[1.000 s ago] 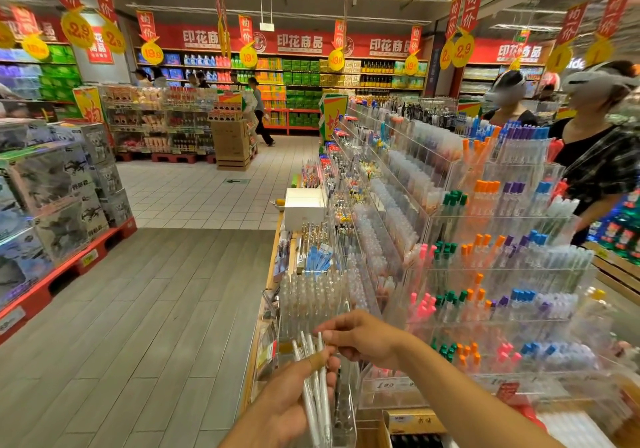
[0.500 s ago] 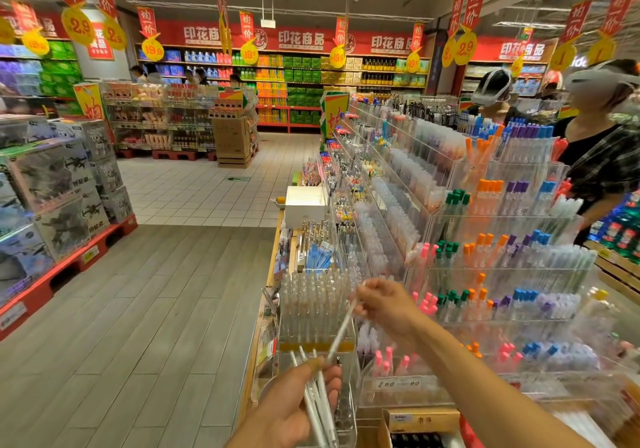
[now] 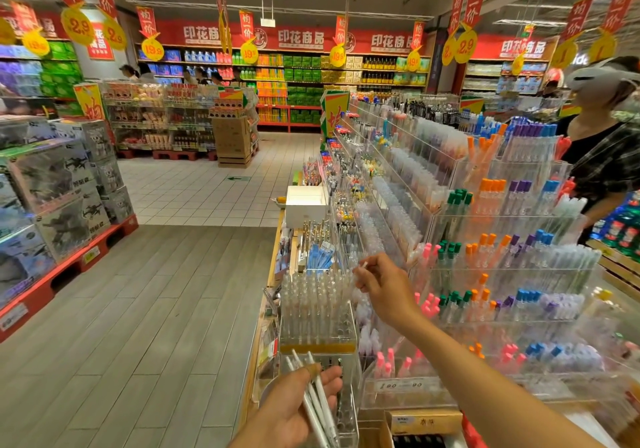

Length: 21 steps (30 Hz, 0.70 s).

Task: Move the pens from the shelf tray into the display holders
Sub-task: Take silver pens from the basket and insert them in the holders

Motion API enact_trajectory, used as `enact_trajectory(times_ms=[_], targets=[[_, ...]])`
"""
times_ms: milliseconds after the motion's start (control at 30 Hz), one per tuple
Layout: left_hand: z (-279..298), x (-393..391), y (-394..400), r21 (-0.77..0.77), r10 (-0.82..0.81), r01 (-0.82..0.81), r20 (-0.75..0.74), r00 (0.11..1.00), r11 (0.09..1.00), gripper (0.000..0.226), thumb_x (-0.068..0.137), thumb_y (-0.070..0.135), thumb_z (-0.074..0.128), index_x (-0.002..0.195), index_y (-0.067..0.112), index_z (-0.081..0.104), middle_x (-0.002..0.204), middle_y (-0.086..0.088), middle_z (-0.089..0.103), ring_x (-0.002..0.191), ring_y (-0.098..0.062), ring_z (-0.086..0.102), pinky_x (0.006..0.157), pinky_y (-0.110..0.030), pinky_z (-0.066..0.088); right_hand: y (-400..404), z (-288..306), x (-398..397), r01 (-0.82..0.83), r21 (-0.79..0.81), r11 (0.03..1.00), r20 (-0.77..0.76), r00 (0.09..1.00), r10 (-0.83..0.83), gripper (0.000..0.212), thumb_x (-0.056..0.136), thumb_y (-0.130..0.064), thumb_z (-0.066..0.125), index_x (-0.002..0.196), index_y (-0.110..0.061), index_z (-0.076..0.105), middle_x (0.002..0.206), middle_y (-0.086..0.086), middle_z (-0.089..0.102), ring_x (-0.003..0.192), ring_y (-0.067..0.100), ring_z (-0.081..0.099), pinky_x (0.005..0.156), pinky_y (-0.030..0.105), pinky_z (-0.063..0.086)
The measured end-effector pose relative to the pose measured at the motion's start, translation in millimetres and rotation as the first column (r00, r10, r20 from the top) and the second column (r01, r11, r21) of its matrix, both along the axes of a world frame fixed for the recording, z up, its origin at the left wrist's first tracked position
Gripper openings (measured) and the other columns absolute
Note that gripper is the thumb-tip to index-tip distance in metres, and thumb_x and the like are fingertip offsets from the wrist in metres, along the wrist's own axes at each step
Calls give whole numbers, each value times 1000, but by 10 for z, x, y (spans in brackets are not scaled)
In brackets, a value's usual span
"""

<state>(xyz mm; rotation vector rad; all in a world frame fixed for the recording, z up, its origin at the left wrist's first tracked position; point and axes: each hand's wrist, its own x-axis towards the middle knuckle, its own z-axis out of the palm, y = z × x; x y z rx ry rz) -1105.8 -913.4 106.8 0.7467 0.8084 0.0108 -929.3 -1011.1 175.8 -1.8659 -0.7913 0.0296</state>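
Holding a bundle of white pens in our left hand, we keep the fingers and thumb curled round the barrels low in the view, just in front of the clear display holder. That holder stands upright at the near end of the shelf, packed with rows of clear pens standing on end. Our right hand reaches out above and to the right of it, its grip pinched on a single white pen whose tip pokes up past the fingers, close beside the holder's upper right corner. Whether the pen touches the holder we cannot tell. To the right rise tiered acrylic racks filled with pens capped in pink, green, orange, purple and blue. A white box sits farther along the shelf. Another person in a dark top stands beyond the racks on the right.
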Motion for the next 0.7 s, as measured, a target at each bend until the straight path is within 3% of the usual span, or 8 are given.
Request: enact_trajectory(times_ms=[100, 333, 533, 700], targets=[[0, -9, 16, 11, 3, -3, 9, 1000, 1000, 12, 102, 8, 49, 111, 1, 55, 96, -23, 75, 63, -28, 72, 56, -33, 53, 57, 47, 37, 6, -57, 998, 69, 998, -2, 10, 99, -21, 55, 92, -27, 52, 78, -5, 65, 69, 5, 62, 63, 18, 49], [3, -22, 49, -26, 4, -3, 28, 1000, 1000, 15, 98, 5, 55, 112, -2, 55, 96, -26, 74, 53, -28, 68, 42, -30, 53, 93, 98, 80, -7, -98, 995, 51, 999, 12, 12, 99, -20, 54, 90, -27, 51, 81, 0, 66, 75, 14, 64, 68, 28, 54], [6, -15, 102, -24, 39, -38, 42, 998, 999, 15, 94, 4, 61, 101, -9, 64, 80, -24, 73, 47, -24, 63, 37, -27, 49, 48, -58, 83, -91, -211, 973, 7, 995, 95, 11, 97, -17, 58, 90, -23, 52, 77, 1, 67, 71, 15, 65, 73, 35, 58], [15, -8, 126, -33, 43, -41, 78, 996, 999, 25, 90, 8, 65, 75, -9, 76, 73, -20, 69, 47, -20, 61, 38, -26, 50, 91, -142, 50, -71, -293, 953, 41, 995, 87, 4, 97, -21, 59, 95, -17, 58, 81, 1, 68, 77, 20, 68, 76, 41, 58]])
